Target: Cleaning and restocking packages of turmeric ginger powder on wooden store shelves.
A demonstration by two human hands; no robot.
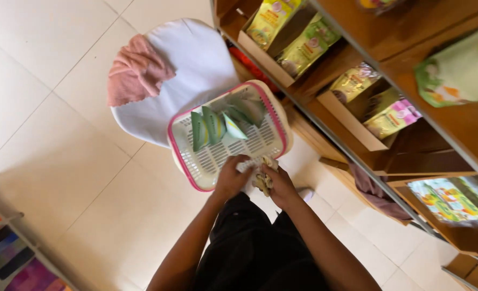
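Pale square floor tiles [50,178] fill the left of the view, and wooden shelves [400,48] run down the right side, stocked with yellow, green and pink packets [303,48] standing in open cardboard boxes. A white stool [196,59] stands on the floor beside the shelves, with a pink cloth [136,70] draped over its left edge.

A white slotted plastic basket [217,156] with a pink rim sits on the near edge of the stool, tilted against the shelf front. Inside it several green and white sachets [217,124] stand on edge in a loose row toward the far end; the near half of the basket floor is bare.

The person's left hand [232,178] rests at the near rim of the basket, its grip curled closed over the rim, touching the white plastic. The right hand [279,183] is just beside it, at the basket's near right corner, its grip closed around a small crumpled tan cloth [264,180] that bunches out between the two hands. Both forearms reach up from the bottom of the view over dark trousers [255,253].
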